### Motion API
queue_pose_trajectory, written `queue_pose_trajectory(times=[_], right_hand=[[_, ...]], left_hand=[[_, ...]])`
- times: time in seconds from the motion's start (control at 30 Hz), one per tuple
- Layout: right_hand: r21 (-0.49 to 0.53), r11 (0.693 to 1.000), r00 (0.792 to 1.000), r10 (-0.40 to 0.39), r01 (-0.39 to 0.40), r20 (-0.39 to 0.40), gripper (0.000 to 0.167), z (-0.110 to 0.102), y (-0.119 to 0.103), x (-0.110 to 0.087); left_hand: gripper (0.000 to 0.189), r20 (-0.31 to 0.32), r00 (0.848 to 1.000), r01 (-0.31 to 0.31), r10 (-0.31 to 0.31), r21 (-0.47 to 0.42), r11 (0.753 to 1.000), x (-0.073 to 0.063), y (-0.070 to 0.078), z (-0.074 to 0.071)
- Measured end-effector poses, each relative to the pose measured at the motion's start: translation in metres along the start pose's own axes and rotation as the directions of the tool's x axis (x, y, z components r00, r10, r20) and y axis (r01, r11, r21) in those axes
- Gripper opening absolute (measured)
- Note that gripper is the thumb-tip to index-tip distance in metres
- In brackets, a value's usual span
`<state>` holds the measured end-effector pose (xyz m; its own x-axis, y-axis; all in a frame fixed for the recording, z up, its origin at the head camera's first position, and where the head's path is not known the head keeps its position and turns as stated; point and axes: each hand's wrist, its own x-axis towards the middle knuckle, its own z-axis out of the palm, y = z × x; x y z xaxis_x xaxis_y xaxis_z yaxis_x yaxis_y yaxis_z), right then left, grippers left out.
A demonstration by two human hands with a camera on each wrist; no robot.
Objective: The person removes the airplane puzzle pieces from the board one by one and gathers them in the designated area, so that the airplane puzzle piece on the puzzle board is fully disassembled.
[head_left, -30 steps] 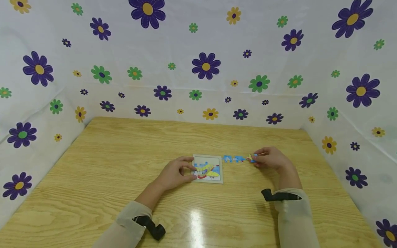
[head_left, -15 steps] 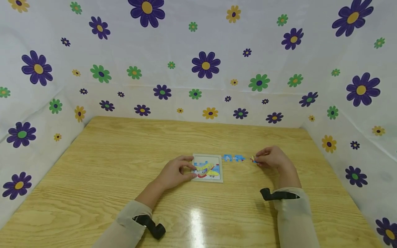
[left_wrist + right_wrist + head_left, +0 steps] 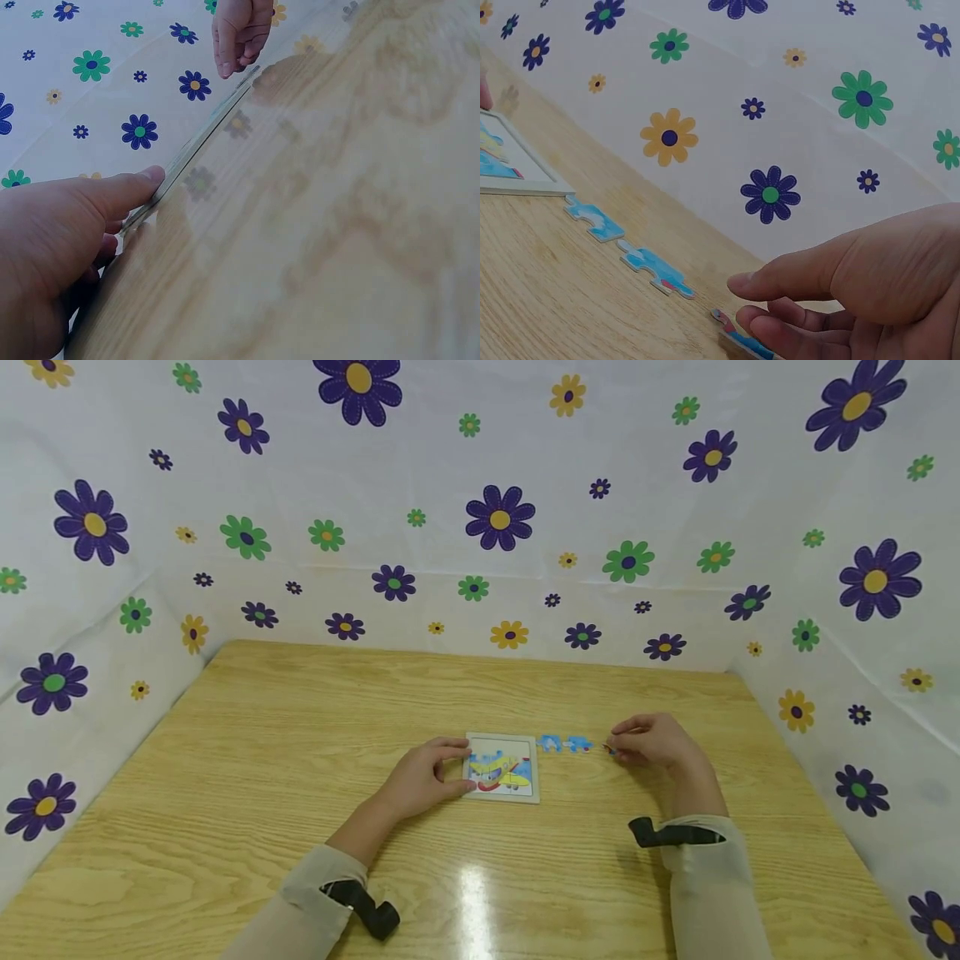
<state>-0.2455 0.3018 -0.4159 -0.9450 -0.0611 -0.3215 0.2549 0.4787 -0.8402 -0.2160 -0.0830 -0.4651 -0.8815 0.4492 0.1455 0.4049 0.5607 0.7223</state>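
- The left hand [image 3: 423,782] holds the left edge of the tray [image 3: 537,781], fingers bent and tips against the rim.
- The tray lies flat on the table [image 3: 300,727]; its lower part bears a plane picture [image 3: 501,774], with a pale strip above.
- Just right of the tray, by its upper right corner, lies a blue piece [image 3: 594,223]; a second piece [image 3: 656,270], blue with a little red, follows close by, farther right.
- Farther right of the tray, the right hand [image 3: 656,743] is at the third piece [image 3: 741,340], fingers bent; the pictures cannot tell whether they pinch it or have let go.
- Beyond the tray hangs flowered cloth [image 3: 420,460].
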Motion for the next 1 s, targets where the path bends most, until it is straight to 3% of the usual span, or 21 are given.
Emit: queue_pose_trajectory(times=[0.23, 0.77, 1.0], right_hand=[[-0.063, 0.997, 0.999, -0.048, 0.048, -0.007, 0.040, 0.010, -0.009, 0.000], [-0.074, 0.993, 0.995, -0.094, 0.097, 0.036, 0.035, 0.035, -0.028, 0.004], [-0.029, 0.993, 0.988, -0.111, 0.114, 0.106, 0.037, 0.053, -0.032, 0.011]], left_hand=[[0.052, 0.008, 1.000, -0.001, 0.001, -0.015, 1.000, 0.000, 0.003, -0.002], [0.058, 0.022, 0.999, -0.037, 0.037, -0.010, 0.999, 0.002, -0.004, -0.001], [0.058, 0.024, 0.999, -0.033, 0.034, -0.013, 0.999, 0.001, -0.004, -0.001]])
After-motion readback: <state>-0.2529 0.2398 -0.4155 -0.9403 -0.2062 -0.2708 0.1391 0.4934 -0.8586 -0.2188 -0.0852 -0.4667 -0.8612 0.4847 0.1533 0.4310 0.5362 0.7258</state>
